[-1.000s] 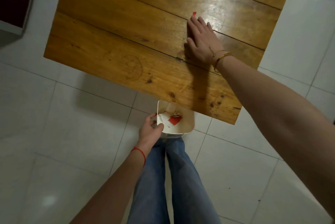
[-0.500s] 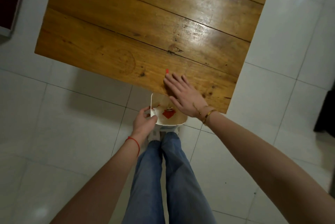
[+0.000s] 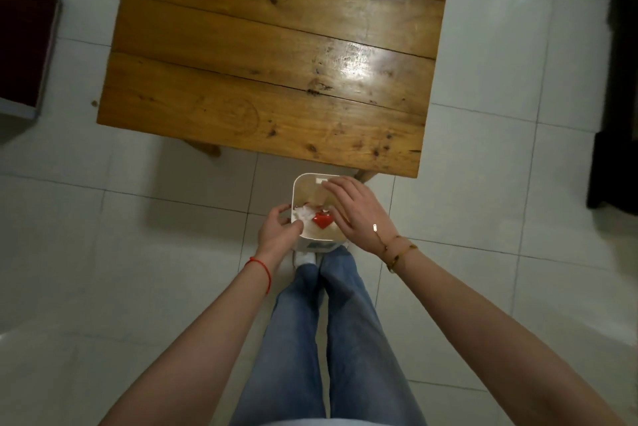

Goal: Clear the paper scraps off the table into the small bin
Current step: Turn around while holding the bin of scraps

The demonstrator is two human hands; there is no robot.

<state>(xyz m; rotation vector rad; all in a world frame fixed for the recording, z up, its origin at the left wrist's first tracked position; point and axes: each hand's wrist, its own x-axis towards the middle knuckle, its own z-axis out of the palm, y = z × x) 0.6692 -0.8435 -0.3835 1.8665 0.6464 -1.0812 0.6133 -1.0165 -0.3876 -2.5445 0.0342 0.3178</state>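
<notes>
A small white bin (image 3: pixel 304 184) hangs below the near edge of the wooden table (image 3: pixel 269 56). My left hand (image 3: pixel 276 230) grips the bin's left rim. Red and white paper scraps (image 3: pixel 319 218) lie inside the bin. My right hand (image 3: pixel 359 215) hovers over the bin's right side with its fingers spread and nothing visibly in it; it hides that side of the bin. The tabletop shows bare wood with no scraps on it.
White floor tiles (image 3: pixel 138 253) surround the table. My legs in blue jeans (image 3: pixel 331 339) stand right behind the bin. A dark red cabinet (image 3: pixel 24 35) is at the left, dark furniture (image 3: pixel 618 80) at the right edge.
My right hand swept from the middle of the table back over its near edge and now sits above the bin. The small red scrap at its fingertips is gone from the table.
</notes>
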